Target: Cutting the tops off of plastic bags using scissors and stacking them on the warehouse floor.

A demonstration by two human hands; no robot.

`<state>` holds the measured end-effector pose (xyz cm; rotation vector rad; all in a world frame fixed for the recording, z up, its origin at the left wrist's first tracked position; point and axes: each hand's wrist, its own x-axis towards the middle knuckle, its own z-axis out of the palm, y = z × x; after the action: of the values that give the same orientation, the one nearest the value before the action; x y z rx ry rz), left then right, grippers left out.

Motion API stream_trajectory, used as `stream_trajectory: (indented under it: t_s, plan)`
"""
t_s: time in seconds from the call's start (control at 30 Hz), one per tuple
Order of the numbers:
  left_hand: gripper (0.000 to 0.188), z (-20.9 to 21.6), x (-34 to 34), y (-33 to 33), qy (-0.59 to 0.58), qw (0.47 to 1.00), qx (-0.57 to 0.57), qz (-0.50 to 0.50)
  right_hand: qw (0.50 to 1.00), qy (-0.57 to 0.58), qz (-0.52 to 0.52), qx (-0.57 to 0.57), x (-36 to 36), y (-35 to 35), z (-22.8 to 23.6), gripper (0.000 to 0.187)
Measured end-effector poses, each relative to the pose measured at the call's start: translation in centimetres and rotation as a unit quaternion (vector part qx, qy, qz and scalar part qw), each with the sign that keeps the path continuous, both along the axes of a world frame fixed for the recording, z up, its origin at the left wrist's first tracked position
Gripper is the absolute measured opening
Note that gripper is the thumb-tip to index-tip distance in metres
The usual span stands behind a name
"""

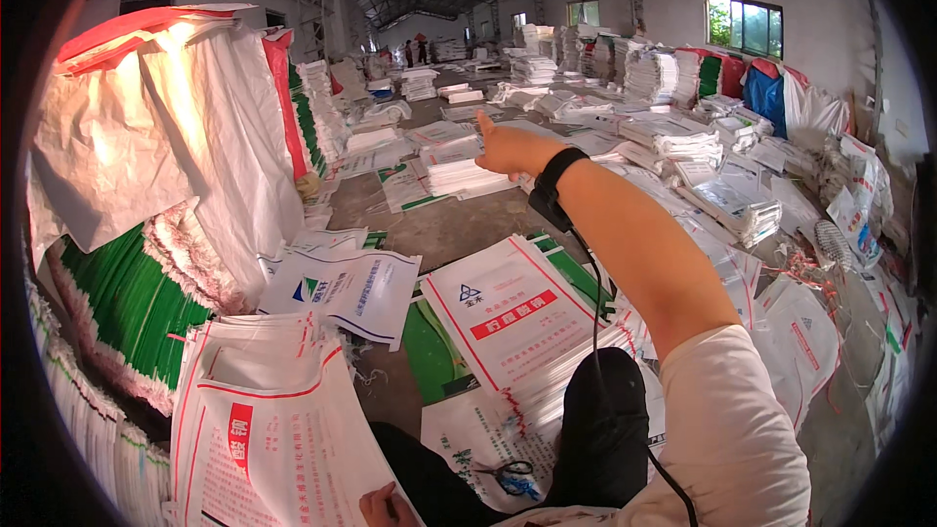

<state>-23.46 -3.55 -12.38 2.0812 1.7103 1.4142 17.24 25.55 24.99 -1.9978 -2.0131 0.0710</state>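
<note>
My right arm reaches forward across the view, a black band on its wrist. My right hand (515,148) is in the air, one finger stretched out and nothing visible in it. Behind and below it lies a stack of white sacks (468,176). At the lower edge my left hand (386,507), only partly in view, is closed on the edge of a white woven sack (283,439) with red print. Before my knees lies a pile of flat sacks, topped by a white one with a red band (508,307). Scissors (514,478) lie between my legs.
Tall stacks of green and white sacks (127,303) stand at the left, partly under a white sheet (210,107). A white sack with blue print (337,288) lies near them. Bundled sacks (722,137) cover the floor at the right. Several people (420,49) are far back.
</note>
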Motion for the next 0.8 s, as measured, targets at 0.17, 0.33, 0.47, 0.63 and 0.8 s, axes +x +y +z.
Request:
stream_trajectory:
  t_s: [0.17,0.33,0.47,0.63,0.8]
  plan:
    - [0.022,-0.3,0.0,0.1,0.003,1.0,0.009,-0.002,1.0,-0.014,-0.017,0.013,0.3,1.4,-0.1,0.089]
    - [0.021,-0.4,-0.2,0.0,-0.006,1.0,-0.006,0.001,0.999,-0.016,-0.037,-0.005,0.2,3.0,0.3,0.088]
    - [0.022,-0.2,-0.3,0.0,-0.005,1.0,-0.006,-0.004,0.999,-0.009,-0.033,0.003,0.6,4.0,0.4,0.087]
    - [0.021,0.3,0.0,-0.1,-0.015,1.0,-0.014,0.001,0.999,-0.017,-0.039,0.001,0.8,4.4,0.8,0.087]
    - [0.021,0.1,0.0,0.0,-0.015,1.0,-0.004,-0.001,0.997,-0.041,-0.065,-0.031,0.2,3.8,1.1,0.087]
